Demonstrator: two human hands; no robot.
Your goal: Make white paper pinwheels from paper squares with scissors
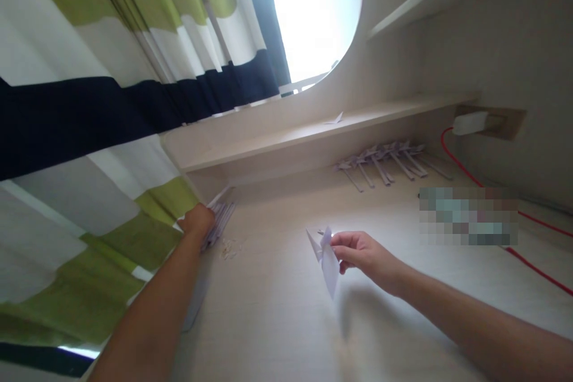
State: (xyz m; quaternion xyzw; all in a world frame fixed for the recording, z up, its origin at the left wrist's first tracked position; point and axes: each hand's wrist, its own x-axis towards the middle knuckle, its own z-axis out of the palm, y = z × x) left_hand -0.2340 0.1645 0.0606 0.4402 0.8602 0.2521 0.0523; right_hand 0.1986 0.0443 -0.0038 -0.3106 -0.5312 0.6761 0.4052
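Observation:
A folded white paper pinwheel (330, 268) is pinched between the thumb and fingers of my right hand (358, 255), raised a little above the desk. At the far left, my left hand (198, 221) is curled at a pile of rolled paper sticks (220, 224). One pale stick (220, 196) juts out past its fingers; the fingertips are partly hidden. Small pale bits (230, 248) lie scattered beside that pile. Finished-looking paper pinwheels on sticks (385, 161), several of them, lie in a row at the back right.
A low shelf (268, 146) runs along the back of the desk (268, 310), with a small folded paper (336, 119) on it. A green, white and navy curtain (111, 221) hangs at the left. On the right are a white plug (470, 123), a red cable (537, 271) and a blurred-out object (468, 215).

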